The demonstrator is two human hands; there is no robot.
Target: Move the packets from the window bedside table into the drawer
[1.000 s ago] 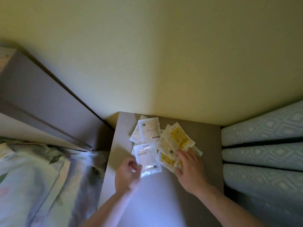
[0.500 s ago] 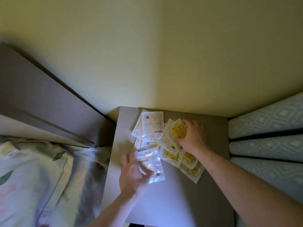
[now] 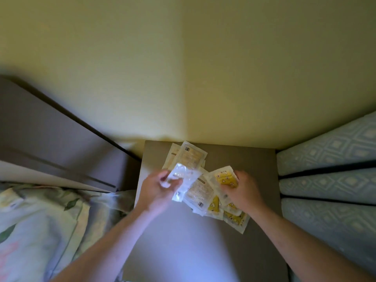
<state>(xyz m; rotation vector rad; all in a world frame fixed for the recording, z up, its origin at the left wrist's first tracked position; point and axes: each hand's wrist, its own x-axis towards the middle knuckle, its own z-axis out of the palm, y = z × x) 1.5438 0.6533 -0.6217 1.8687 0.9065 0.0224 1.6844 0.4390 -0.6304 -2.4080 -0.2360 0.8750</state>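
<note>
Several flat packets lie in a loose pile on the grey bedside table (image 3: 183, 241). My left hand (image 3: 156, 190) grips a clear plastic packet (image 3: 183, 180), lifted a little above the pile. My right hand (image 3: 242, 192) holds a packet with a yellow printed panel (image 3: 225, 178) at its right edge. Pale beige packets (image 3: 191, 155) lie at the back near the wall, another beige packet (image 3: 200, 190) sits between my hands, and more yellow packets (image 3: 234, 217) spread out under my right wrist. No drawer is in view.
A yellow wall (image 3: 183, 78) rises straight behind the table. A grey headboard (image 3: 50, 135) and a bed with leaf-patterned bedding (image 3: 36, 231) are on the left. Patterned blue-white curtain folds (image 3: 329, 180) hang close on the right.
My left hand has lifted the clear packet up and back over the pile. My right hand has pulled the yellow packet toward me and to the right. The view has tilted down.
</note>
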